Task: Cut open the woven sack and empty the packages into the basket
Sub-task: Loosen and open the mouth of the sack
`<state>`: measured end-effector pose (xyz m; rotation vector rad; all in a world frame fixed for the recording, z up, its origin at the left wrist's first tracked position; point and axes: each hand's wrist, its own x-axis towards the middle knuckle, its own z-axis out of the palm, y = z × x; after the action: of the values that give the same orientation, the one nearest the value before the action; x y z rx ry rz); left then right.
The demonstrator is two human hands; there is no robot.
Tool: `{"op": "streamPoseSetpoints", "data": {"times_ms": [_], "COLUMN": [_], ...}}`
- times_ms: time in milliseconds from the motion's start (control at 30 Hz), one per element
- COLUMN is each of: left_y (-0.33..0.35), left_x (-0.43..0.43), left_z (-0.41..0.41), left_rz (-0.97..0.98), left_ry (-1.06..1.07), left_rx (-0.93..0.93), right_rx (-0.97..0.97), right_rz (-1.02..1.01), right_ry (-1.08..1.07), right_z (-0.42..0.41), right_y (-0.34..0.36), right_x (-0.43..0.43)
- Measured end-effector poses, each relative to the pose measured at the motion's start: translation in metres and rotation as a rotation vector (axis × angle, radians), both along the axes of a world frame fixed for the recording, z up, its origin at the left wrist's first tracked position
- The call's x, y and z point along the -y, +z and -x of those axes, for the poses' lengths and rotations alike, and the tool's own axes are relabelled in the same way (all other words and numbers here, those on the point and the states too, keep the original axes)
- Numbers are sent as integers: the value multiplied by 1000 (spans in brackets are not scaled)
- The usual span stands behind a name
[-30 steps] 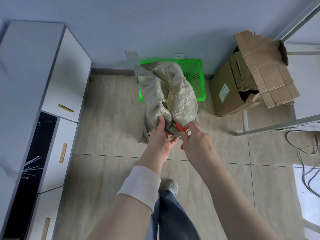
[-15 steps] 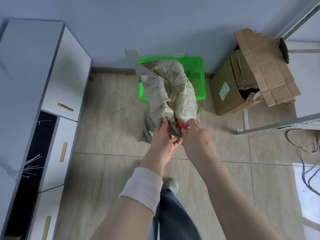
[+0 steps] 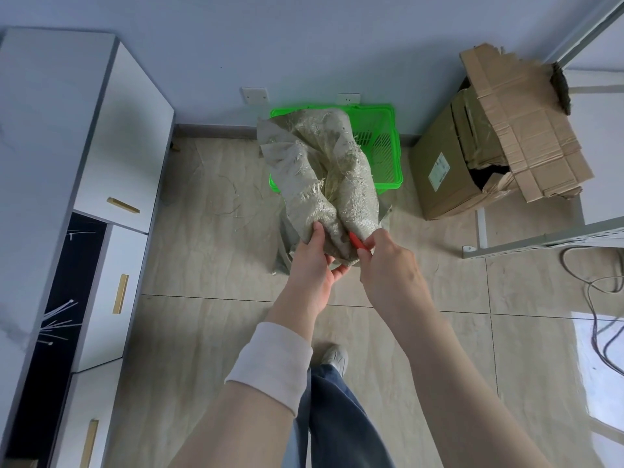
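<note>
Grip of both hands is being closed on the near end of the woven sack, which is being held up toward the basket.

The cloth is being pinched by the left hand, thumb on top and fingers curled under the fold. A red tool is being clasped in the curled fingers of the right hand, just beside the left and touching the same end. From the two grips the sack is being stretched toward the wall, with its frayed mouth lying over the near left part of the basket. No package is being shown. The sack is being judged soft, limp and light, with a coarse weave, not slippery. Hold is best being taken at the bottom corners, the mouth being left free for pouring.
</note>
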<state>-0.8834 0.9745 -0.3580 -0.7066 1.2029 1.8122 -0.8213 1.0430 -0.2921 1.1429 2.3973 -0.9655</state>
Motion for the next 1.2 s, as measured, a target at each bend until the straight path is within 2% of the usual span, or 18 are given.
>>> {"op": "streamPoseSetpoints", "data": {"times_ms": [467,767,900,1200], "left_y": [-6,-2,-4,0], "left_x": [-3,-1,2,4], "left_z": [0,0,6,6], "left_rz": [50,26,56,21], "left_ry": [-12,-79,-31,-31], "left_rx": [-21,-65,-39,-18], "right_rx": [81,52,21,64], "right_rz": [-134,-99,-44,-101], "right_ry": [74,84,56,114], "right_z": [0,8,5,8], "right_y": [-3,-8,-7,0], "right_x": [-1,2,-3,-5]}}
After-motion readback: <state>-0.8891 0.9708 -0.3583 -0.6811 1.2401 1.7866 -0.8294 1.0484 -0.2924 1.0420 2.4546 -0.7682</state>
